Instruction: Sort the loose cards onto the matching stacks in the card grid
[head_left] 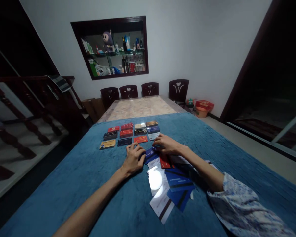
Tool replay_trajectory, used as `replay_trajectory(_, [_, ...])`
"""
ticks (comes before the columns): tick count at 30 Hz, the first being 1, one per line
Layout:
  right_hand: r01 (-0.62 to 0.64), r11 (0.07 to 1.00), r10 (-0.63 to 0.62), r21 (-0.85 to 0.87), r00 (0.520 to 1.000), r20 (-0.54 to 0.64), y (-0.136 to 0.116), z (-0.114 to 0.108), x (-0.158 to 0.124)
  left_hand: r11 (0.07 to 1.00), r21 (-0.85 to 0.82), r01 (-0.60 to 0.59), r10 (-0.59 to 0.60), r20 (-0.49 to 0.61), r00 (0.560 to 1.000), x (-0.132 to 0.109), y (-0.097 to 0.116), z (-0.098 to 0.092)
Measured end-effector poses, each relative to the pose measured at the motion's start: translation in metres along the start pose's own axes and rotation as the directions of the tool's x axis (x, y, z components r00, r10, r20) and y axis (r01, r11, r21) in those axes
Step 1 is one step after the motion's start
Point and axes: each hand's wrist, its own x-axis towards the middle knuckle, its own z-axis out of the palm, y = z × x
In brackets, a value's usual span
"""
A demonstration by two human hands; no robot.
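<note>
In the head view my left hand rests on the blue cloth with bent fingers slightly apart, and I see nothing held in it. Its thumb lies beside a dark blue card at the top of a loose spread of cards. Over that same end of the spread, my right hand is palm down, fingers curled together; what is under its fingertips is hidden. Below it lies a red card. Blue cards and whitish cards overlap nearer to me, one with a bright glare.
Beyond my hands, rows of card piles include red cards, black cards and a gold card. The blue cloth covers the table's near part; bare stone tabletop shows farther off. Several dark chairs stand behind.
</note>
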Motion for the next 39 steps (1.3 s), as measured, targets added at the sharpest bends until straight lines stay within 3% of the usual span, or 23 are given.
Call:
replay_trajectory(6, [0.017, 0.999, -0.020, 0.036, 0.996, 0.089, 0.000, 0.007, -0.002, 1.000, -0.009, -0.023, 0.024, 0.064, 0.998, 0.002, 0.002, -0.003])
replay_trajectory(16, [0.028, 0.998, -0.033, 0.054, 0.996, 0.081, 0.004, 0.012, -0.003, 0.999, -0.047, -0.007, 0.011, 0.105, 0.994, 0.003, 0.005, -0.004])
replay_trajectory(26, [0.044, 0.995, -0.048, 0.087, 0.998, 0.046, 0.006, 0.012, -0.002, 0.999, -0.042, -0.007, 0.006, -0.017, 1.000, 0.003, 0.000, 0.001])
replay_trajectory(32, [-0.046, 0.998, 0.048, 0.048, 0.998, -0.048, 0.005, 0.020, 0.002, 0.999, -0.043, 0.019, -0.021, -0.060, 0.998, 0.005, -0.004, 0.002])
replay_trajectory(39, [-0.238, 0.971, 0.237, 0.007, 0.963, -0.132, -0.013, 0.023, 0.003, 0.992, -0.089, 0.092, -0.104, -0.141, 0.985, 0.005, -0.014, 0.009])
